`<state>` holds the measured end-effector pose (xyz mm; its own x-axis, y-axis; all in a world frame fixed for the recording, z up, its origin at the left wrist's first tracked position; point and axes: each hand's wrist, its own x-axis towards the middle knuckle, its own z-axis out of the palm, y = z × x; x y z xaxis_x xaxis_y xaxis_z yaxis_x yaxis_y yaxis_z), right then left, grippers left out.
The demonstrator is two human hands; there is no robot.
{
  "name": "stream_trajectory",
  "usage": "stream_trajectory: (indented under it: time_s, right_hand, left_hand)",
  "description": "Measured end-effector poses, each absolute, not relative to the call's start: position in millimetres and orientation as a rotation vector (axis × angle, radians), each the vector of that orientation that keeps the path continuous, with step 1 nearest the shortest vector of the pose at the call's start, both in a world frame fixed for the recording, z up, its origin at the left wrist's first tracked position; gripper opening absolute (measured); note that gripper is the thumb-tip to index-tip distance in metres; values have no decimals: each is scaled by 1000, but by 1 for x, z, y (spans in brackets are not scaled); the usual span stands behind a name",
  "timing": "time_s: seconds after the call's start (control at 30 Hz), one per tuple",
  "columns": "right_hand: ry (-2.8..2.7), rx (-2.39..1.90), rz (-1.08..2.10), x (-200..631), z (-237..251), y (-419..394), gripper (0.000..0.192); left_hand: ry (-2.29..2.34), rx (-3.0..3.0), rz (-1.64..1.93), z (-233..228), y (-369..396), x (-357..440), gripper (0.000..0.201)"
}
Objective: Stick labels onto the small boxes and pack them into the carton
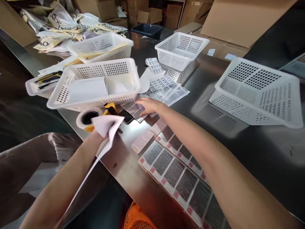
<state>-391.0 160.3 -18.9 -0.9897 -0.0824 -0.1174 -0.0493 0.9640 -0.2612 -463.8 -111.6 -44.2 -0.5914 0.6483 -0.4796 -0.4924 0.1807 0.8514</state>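
I've got the left hand (pixel 98 136) at near left gripping a curled white paper sheet (pixel 103 124), while the right hand (pixel 149 105), fingers bent and apart, is over a greyish, panelled plastic sheet (pixel 132 109) mid-table, and I can't tell whether it's pinching it. Outward now: a white tape roll (pixel 80 119) lies left, rows of flat, dark-faced rectangular packs (pixel 164 161) near right, and a white perforated plastic basket (pixel 114 99) with white paper inside far left.
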Motion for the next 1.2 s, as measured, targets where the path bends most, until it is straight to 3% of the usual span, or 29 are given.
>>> stream_trajectory:
  time_s: [0.2,0.27,0.33,0.47,0.53,0.73,0.9,1.03,1.2]
  right_hand:
    - [2941,187,-1091,-294,-12,210,62]
    - [2787,336,-1186,-267,-15,215,61]
    - [2714,362,-1179,-257,-20,212,62]
    - [2762,370,-1141,-271,-27,195,59]
    - [2799,368,-1141,-285,-27,188,57]
    - [2838,318,-1173,-313,-28,175,53]
    - [2857,413,-1202,-285,-23,188,70]
    - [2774,476,-1145,-236,-21,203,45]
    - [2680,484,-1129,-209,-28,195,46]
  left_hand:
    - [1662,225,1182,-53,-164,-390,34]
    - [1785,287,1169,-53,-158,-361,54]
    - [1922,354,1156,-48,-141,-345,71]
    - [2098,471,1049,-36,-118,-352,45]
    - [2156,473,1080,-36,-121,-364,42]
    - [2157,345,1135,-43,-132,-386,55]
    - [2191,270,1153,-28,-151,-371,71]
    - [1822,98,1078,-24,-174,-334,68]
    - [1331,7,1247,-24,-157,-294,42]
